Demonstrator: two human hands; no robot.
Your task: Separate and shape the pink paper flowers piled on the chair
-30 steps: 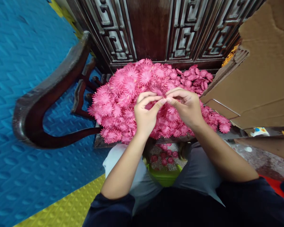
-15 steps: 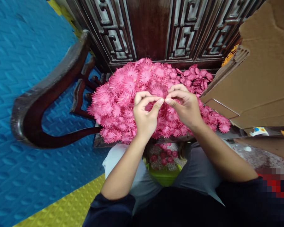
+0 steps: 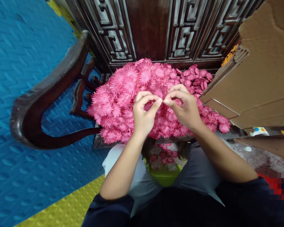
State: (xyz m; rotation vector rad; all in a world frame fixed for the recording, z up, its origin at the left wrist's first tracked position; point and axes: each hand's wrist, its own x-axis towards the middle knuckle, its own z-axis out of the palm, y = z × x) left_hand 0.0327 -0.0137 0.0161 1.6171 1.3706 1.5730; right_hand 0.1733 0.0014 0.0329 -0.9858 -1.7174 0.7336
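Observation:
A large heap of pink artificial flowers (image 3: pixel 123 91), with thin spiky petals, is piled on a dark wooden bench seat. Over the middle of it my left hand (image 3: pixel 145 110) and my right hand (image 3: pixel 183 105) meet almost tip to tip. Both are closed, thumb pressed against forefinger. Between and just behind the fingertips is one blurred pink flower (image 3: pixel 159 91), which the two pinches seem to hold by its near edge. The exact grip is too small to see clearly.
A curved wooden armrest (image 3: pixel 54 91) stands left, and a carved backrest (image 3: pixel 148 31) rises behind the heap. A big cardboard box (image 3: pixel 257 78) crowds the right side. Below, between my knees, is a green container (image 3: pixel 164 177), with more pink flowers (image 3: pixel 164 156) beyond it.
Both hands have shifted very slightly left, and a small gap shows between their fingertips. The pinches stay closed. The heap looks the same.

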